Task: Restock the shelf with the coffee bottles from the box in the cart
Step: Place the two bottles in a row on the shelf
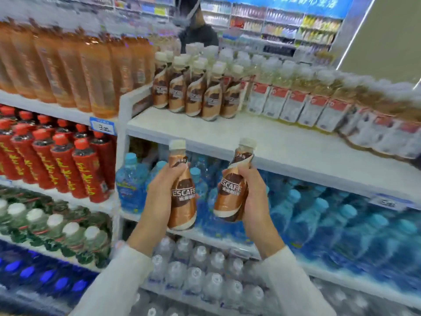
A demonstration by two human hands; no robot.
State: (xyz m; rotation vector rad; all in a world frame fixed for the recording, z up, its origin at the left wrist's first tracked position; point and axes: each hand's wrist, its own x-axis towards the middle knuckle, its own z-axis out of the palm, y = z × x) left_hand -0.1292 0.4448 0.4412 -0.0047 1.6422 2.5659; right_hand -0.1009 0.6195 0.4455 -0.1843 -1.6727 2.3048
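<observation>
At the drinks aisle, facing a white shelf unit (227,135). Picture is blurred toward the edges.

Left hand (159,192): fingers curled round the body of one coffee bottle (182,195), held upright, cream cap up, brown-and-copper label facing the camera.
Right hand (252,197): fingers wrapped round a second coffee bottle (231,192), tilted slightly with its cap leaning right.
Both bottles are in the air, side by side but apart, below the front edge of the top shelf board. Both sleeves are pale.

Top board: cluster of shelved coffee bottles (193,94) at the back left, standing upright in a row. Front part of the board beside them is bare white. To their right, yellowish drinks with white-and-red labels (296,106) run along the board.

Left bay: orange-brown bottles (79,71) on top, with a blue-framed price tag (102,126) on the shelf edge; red-sleeved bottles (63,165) beneath; white-capped bottles with green labels (57,229) lower down.

Below the hands: blue water bottles (319,213), then clear water bottles (200,270).

Background: another person (196,26) in dark clothing beyond the shelf, and further stocked shelving under a blue sign.
</observation>
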